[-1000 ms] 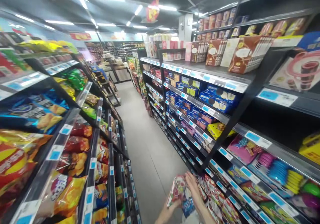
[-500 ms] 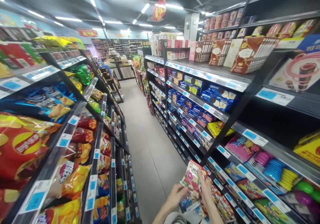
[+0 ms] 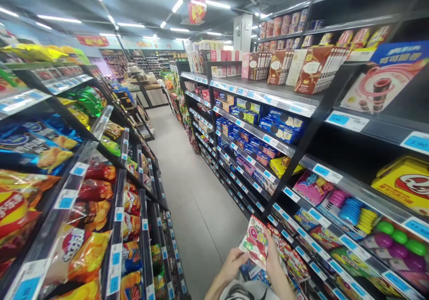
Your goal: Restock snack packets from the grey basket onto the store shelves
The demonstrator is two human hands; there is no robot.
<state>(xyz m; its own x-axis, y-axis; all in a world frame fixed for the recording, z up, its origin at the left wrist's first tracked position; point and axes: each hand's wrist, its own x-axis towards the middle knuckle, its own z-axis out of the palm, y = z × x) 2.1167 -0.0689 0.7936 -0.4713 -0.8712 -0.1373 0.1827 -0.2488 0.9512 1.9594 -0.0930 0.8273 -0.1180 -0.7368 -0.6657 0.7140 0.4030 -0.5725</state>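
Observation:
A small red and white candy bag (image 3: 256, 242) with "QQ" lettering is held up at the lower middle, its printed front facing me. My right hand (image 3: 272, 253) grips its right edge, fingers mostly behind it. At the lower left corner, my left hand (image 3: 233, 264) pinches the bag with the thumb in front. Below and behind the bag, several colourful snack packs (image 3: 295, 264) lie low by the right shelf, partly hidden by my hands and clothing.
Chip bags (image 3: 77, 251) fill the slanted left shelf (image 3: 55, 219). On the right stand blue cookie boxes (image 3: 281, 123), brown boxes (image 3: 318, 70) and a yellow box (image 3: 402, 186). A grey-floored aisle (image 3: 187, 175) runs ahead between the shelves towards a counter (image 3: 156, 94).
My view has turned slightly right, so the shelves sit further left. The candy bag has straightened to show its front more plainly, and my left hand has closed in on its lower corner.

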